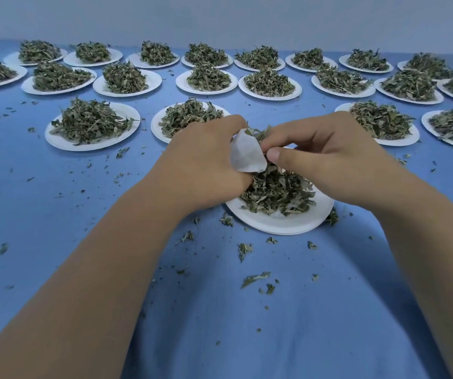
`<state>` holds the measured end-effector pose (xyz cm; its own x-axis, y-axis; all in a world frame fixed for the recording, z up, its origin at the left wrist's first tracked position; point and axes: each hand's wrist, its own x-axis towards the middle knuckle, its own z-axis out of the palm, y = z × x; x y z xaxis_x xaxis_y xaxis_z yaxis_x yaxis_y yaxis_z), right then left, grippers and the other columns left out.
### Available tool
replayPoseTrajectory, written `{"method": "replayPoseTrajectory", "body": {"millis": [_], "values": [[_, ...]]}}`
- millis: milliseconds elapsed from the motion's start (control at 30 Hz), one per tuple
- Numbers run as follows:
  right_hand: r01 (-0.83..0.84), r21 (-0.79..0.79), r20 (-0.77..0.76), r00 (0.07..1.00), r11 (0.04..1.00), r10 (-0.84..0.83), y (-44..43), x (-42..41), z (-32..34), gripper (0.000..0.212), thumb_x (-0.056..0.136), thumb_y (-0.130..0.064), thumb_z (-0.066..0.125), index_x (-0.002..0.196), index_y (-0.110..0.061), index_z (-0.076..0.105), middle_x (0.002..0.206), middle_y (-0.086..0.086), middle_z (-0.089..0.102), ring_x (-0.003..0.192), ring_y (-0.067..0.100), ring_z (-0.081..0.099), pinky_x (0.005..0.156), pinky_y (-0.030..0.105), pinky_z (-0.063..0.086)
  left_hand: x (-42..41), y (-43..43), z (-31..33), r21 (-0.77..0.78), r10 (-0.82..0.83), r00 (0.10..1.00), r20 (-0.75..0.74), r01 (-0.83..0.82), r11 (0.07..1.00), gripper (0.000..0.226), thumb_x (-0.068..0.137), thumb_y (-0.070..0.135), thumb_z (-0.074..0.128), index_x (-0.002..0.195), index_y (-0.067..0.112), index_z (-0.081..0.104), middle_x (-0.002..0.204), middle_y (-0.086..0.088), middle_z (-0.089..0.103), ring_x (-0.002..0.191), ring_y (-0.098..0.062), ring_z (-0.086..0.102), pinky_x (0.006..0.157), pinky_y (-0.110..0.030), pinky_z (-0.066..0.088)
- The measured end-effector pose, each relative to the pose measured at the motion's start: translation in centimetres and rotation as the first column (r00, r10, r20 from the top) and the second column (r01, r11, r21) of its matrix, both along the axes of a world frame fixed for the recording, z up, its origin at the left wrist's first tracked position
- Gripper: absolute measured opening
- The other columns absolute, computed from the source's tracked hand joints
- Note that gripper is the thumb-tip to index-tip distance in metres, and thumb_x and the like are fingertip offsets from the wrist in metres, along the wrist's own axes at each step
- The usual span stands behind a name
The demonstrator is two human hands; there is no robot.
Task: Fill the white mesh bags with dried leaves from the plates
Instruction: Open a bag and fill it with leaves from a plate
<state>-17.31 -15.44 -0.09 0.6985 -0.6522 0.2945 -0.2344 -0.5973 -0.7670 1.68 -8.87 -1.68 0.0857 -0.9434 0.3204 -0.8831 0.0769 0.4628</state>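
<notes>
Two bare forearms reach in over the blue cloth (219, 310), meeting above the nearest paper plate (280, 228). The left hand (206, 160) grips the white mesh bag (247, 154), its fingers curled round the far side and mostly hidden. The bag hangs just over the plate's heap of dried leaves (274, 192), its long axis running from a lower corner beside the heap up to a mouth that opens upward and away. The right hand (326, 160) is directly to the bag's right. Its thumb and forefinger are pressed together at the mouth, apparently pinching a tuft of dried leaves, and the other fingers are loosely curled. The mouth faces the right fingers, so the right hand looks set to do the stuffing. Loose leaf fragments (244, 250) dot the cloth, and many heaped plates (56, 138) stand beyond.
</notes>
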Motion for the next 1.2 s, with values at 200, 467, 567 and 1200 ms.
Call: {"method": "replayPoseTrajectory", "body": {"millis": [200, 467, 567, 1200], "values": [[0.109, -0.097, 0.020, 0.994, 0.989, -0.108, 0.6, 1.0, -0.2, 0.019, 0.084, -0.016, 0.078, 0.086, -0.027, 0.062, 0.078, -0.016, 0.075, 0.063, 0.001, 0.061, 0.061, 0.015, 0.043, -0.5, 0.4, 0.2, -0.023, -0.002, 1.000, 0.031, 0.003, 1.000, 0.025, 0.075, 0.028, 0.072, 0.097, 0.027, 0.059, 0.079, 0.006, 0.056, 0.078, -0.020, 0.055, 0.072, -0.032, 0.030], [0.145, -0.107, 0.088, 0.987, 0.984, -0.136, 0.8, 1.5, -0.7, 0.013, 0.082, 0.000, 0.074, 0.085, -0.013, 0.078, 0.082, -0.002, 0.076, 0.063, -0.003, 0.062, 0.060, 0.011, 0.043, -0.8, 0.3, 0.1, -0.068, -0.077, 0.997, 0.027, 0.078, 0.995, 0.028, 0.072, 0.025, 0.069, 0.089, 0.029, 0.048, 0.066, 0.005, 0.050, 0.064, -0.015, 0.051, 0.057, -0.028, 0.027], [0.066, -0.060, 0.070, 0.996, 0.996, -0.061, 0.7, 1.1, -0.3, 0.018, 0.085, -0.004, 0.073, 0.097, -0.016, 0.080, 0.105, -0.010, 0.075, 0.091, 0.002, 0.069, 0.075, 0.024, 0.053, -0.4, 0.1, 0.1, -0.105, -0.072, 0.997, -0.016, 0.070, 0.992, 0.026, 0.071, 0.023, 0.068, 0.086, 0.030, 0.048, 0.067, 0.003, 0.051, 0.063, -0.018, 0.052, 0.052, -0.029, 0.033], [-0.013, 0.010, -0.001, 1.000, 1.000, 0.013, 0.8, -0.2, 0.2, 0.035, 0.080, -0.014, 0.054, 0.101, -0.033, 0.075, 0.155, -0.021, 0.041, 0.143, -0.014, 0.026, 0.112, 0.025, 0.025, 0.2, 0.2, -0.3, -0.095, -0.019, 0.997, -0.073, 0.012, 0.995, 0.030, 0.067, 0.034, 0.063, 0.092, 0.043, 0.049, 0.081, 0.007, 0.061, 0.073, -0.015, 0.058, 0.058, -0.036, 0.050]]}}
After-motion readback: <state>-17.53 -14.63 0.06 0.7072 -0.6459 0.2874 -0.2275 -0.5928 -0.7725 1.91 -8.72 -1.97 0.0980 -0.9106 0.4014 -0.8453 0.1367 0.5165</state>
